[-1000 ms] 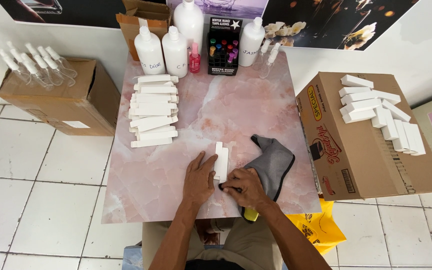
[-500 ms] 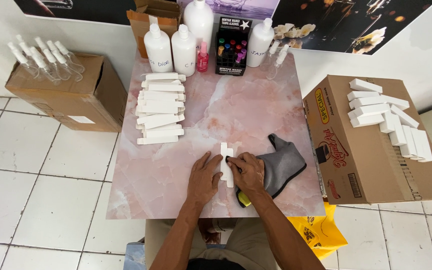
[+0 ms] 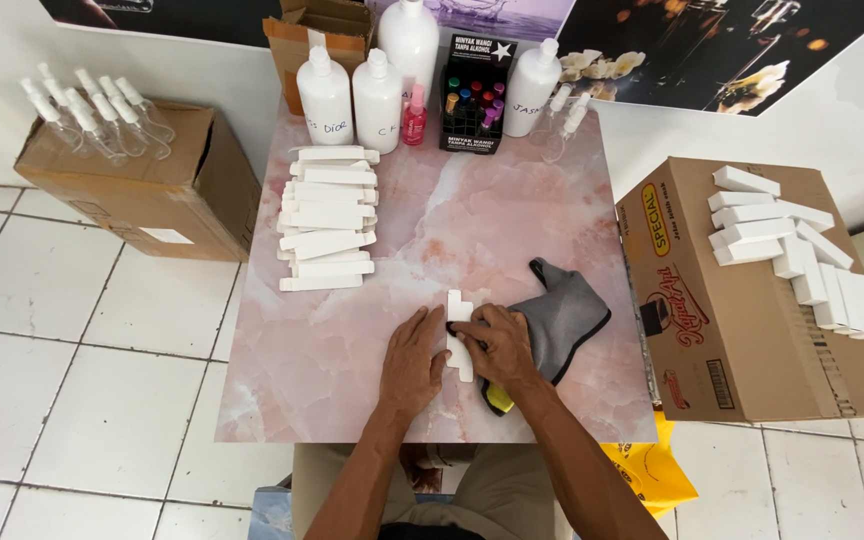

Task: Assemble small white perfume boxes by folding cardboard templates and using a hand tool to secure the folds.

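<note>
White slim boxes stacked on a pink marbled surface; a grey cloth beside a white box; brown cardboard cartons on white floor tiles.

Two bare forearms reaching up from the lower edge of the view, converging toward the middle. Left hand lying palm down, back of the hand to the camera, fingers stretched forward and held close together, thumb pointing to the right. Right hand just beside it, also back upward, fingers curled inward and bent at the knuckles, fingertips turned toward the left hand. Both wrists almost straight, in line with the forearms. Right forearm coming in at a stronger slant than the left one. Elbows out of view.
</note>
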